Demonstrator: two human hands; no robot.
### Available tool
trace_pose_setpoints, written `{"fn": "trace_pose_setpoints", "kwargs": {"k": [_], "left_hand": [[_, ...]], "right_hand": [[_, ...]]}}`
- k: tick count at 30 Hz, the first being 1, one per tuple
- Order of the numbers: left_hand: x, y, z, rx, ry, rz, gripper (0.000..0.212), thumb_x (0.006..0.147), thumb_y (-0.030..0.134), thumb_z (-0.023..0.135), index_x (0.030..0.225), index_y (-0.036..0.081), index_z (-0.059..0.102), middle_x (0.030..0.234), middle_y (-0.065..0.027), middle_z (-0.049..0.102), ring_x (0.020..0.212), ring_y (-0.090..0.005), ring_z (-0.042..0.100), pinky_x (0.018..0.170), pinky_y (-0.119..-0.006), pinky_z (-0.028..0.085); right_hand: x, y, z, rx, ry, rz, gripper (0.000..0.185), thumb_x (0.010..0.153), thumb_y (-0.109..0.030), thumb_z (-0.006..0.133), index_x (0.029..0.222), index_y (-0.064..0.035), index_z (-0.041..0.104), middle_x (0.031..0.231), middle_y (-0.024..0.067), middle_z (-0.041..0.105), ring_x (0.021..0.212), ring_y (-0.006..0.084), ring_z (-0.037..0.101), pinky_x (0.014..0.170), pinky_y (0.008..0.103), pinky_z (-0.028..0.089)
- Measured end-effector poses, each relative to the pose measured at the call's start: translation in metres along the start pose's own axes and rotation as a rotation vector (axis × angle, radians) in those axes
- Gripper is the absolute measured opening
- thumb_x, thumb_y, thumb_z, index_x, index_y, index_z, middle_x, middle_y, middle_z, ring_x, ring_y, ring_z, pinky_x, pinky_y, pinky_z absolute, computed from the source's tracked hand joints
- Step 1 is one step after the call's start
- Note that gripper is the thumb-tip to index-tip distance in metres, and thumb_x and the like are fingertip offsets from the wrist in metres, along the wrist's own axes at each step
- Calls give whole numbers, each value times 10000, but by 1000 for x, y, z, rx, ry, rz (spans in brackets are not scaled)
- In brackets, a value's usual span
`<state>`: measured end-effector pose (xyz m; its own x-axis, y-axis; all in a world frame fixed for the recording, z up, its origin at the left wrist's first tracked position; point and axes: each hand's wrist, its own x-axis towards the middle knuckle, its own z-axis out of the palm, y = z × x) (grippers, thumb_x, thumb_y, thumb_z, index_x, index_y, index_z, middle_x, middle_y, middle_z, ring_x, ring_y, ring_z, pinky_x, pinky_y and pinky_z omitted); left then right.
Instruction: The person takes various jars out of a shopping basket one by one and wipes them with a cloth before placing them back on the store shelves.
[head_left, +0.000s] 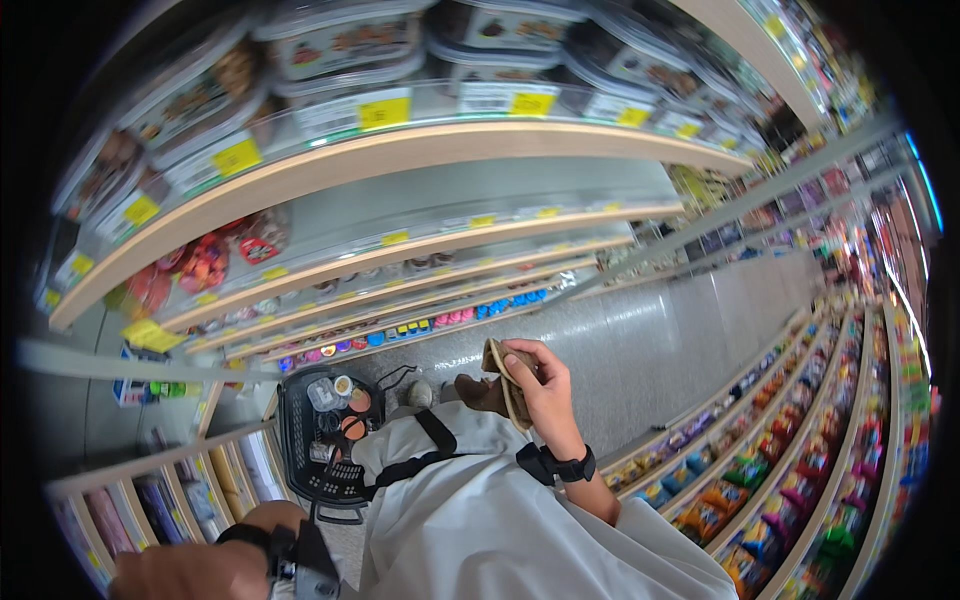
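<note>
My right hand (541, 390) is in front of my body, thumb and fingers closed on a folded brown cloth item (495, 390) with pale edging. Its exact kind is unclear. At the lower left, my left hand (187, 571) is blurred and partly cut off by the picture's rim; its fingers look curled, but their inner side is hidden. A black shopping basket (296, 442) stands out beside my legs, nearer the left hand. Several clear tubs and round orange-lidded containers (353, 427) lie in it. A thin black strap or handle (330, 472) runs from the basket towards my left wrist.
Ahead, a wooden-edged shelf (420, 142) carries clear plastic food boxes (345, 49) above yellow price tags. Red packages (204, 262) sit on a lower shelf. Snack bags (720, 502) fill racks on the right. Grey tiled floor (637, 337) runs between the shelves.
</note>
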<state>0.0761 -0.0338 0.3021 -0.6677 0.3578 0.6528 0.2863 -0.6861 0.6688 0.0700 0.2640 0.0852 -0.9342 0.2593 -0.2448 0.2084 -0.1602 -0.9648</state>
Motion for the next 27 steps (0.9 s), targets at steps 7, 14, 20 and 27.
{"fn": "trace_pose_setpoints", "kwargs": {"k": [7, 14, 20, 27], "left_hand": [[-58, -78, 7, 767, 492, 34, 157, 730, 0, 606, 870, -27, 670, 783, -118, 680, 683, -264, 648, 623, -347, 511], [-173, -118, 42, 1228, 986, -580, 102, 843, 14, 616, 945, 8, 623, 852, -137, 660, 784, -309, 632, 744, -356, 488], [-265, -149, 98, 1390, 1303, -835, 132, 846, 101, 629, 942, 10, 623, 873, -147, 655, 809, -341, 623, 744, -407, 486], [-340, -143, 95, 1435, 1557, -944, 133, 857, 134, 595, 939, 29, 597, 855, -147, 634, 805, -348, 617, 743, -422, 477]], "right_hand": [[27, 0, 22, -180, -332, 70, 203, 913, -88, 613, 1102, -14, 616, 950, 50, 649, 831, 100, 615, 728, 242, 507], [30, 19, 48, -356, -751, 183, 234, 976, -192, 526, 1084, -7, 622, 1008, 75, 650, 863, 136, 622, 686, 280, 540], [18, 67, 98, -569, -1155, -2, 237, 959, -164, 562, 1120, 3, 616, 1034, 53, 634, 891, 111, 582, 762, 257, 492], [-20, 121, 165, -735, -1292, 156, 231, 949, -201, 588, 831, -3, 608, 739, -42, 539, 682, 33, 435, 604, 225, 345]]}}
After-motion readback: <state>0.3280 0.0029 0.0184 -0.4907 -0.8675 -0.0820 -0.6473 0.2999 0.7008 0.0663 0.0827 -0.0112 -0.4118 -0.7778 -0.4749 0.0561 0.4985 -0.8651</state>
